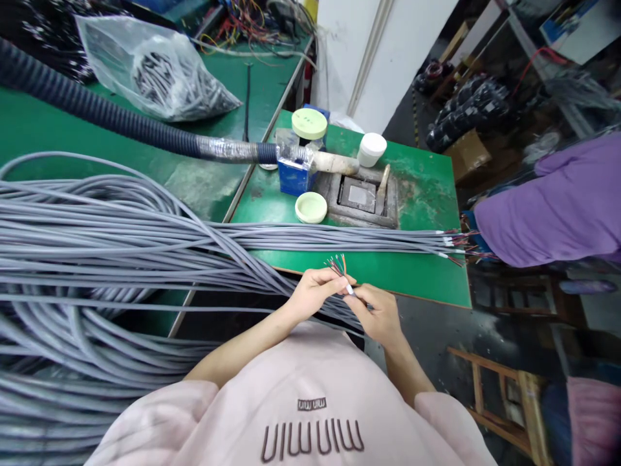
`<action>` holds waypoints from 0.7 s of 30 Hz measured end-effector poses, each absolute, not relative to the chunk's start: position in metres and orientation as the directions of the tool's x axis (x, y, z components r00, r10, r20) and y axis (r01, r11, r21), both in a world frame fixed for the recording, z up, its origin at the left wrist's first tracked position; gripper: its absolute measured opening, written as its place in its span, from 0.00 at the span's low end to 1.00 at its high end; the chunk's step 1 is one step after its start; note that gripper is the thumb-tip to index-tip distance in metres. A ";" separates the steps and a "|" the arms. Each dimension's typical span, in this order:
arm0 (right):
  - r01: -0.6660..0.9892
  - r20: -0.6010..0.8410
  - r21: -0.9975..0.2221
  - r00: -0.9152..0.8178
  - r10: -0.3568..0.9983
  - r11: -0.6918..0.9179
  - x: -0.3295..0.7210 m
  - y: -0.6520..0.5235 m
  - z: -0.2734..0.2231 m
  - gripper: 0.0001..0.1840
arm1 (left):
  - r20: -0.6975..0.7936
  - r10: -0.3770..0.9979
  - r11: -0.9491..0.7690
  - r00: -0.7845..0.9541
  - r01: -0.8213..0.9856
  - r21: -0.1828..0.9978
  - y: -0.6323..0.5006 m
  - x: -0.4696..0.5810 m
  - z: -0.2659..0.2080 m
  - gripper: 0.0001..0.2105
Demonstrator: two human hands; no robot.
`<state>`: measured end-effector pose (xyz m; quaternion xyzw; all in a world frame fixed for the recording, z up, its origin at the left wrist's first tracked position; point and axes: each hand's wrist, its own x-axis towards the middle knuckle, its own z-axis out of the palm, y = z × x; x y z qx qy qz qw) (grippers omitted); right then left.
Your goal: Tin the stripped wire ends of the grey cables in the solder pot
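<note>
Both hands hold the end of one grey cable point(350, 290) in front of my chest. My left hand point(317, 289) pinches it close to the fanned coloured wires point(338, 264), which point up and away from me. Lower down, my right hand point(378, 312) is closed around the grey jacket, just below a white band. Past my hands, a row of grey cables point(339, 238) lies across the green table, with white bands and bare coloured wires point(453, 241) at the right end. More cables point(87, 259) are heaped at the left.
A solder pot point(361, 195) sits in the table with a scraper point(383, 188) on it. Around it are a hose point(169, 133), a blue box point(295, 175), a pale green dish point(311, 208) and a white jar point(371, 150). A person in purple point(553, 200) is at the right.
</note>
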<state>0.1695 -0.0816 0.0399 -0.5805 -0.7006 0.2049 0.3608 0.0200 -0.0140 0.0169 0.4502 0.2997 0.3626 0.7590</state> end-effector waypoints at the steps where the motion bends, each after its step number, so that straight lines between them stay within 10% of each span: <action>1: 0.664 0.269 -0.706 -0.067 0.961 0.244 0.169 -0.081 0.040 0.11 | -0.129 0.821 0.331 0.556 -0.280 0.901 -0.014 0.020 0.016 0.12; 21: 0.710 0.237 -0.681 -0.018 0.971 0.180 0.160 -0.081 0.044 0.14 | -0.147 0.913 0.306 0.381 -0.399 0.864 -0.010 0.019 0.030 0.10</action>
